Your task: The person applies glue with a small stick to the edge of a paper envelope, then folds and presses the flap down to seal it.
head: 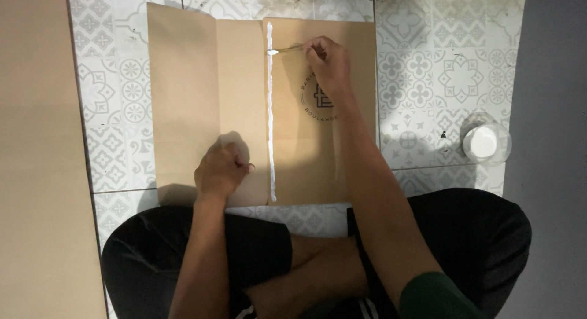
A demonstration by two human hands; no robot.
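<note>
1. Fingers of the right hand (327,61) are pinched shut around the handle of a small metal spoon (282,49); its bowl touches the white glue line (270,111) near the far edge of the brown paper sheet (244,105).
2. Curled into a loose fist, the left hand (219,170) presses down on the paper near its near edge, just left of the glue line. Whether it grips anything cannot be told; it appears only to pin the sheet.
3. Running straight from the far edge to the near edge, the glue line follows the seam where the right flap, printed with a round dark emblem (319,99), overlaps the left part.
4. To do this well, I judge that the spoon should stay low and level, drawn evenly along the seam, with the left hand keeping the sheet flat so the flap does not lift.
5. A clear glass of white liquid (485,142) stands on the patterned tile floor (428,80), well apart to the right.
6. A large plain brown sheet (36,154) lies along the left side.
7. Crossed legs in black shorts (257,252) sit close to the near edge; the right forearm crosses the flap and could smear wet glue.
</note>
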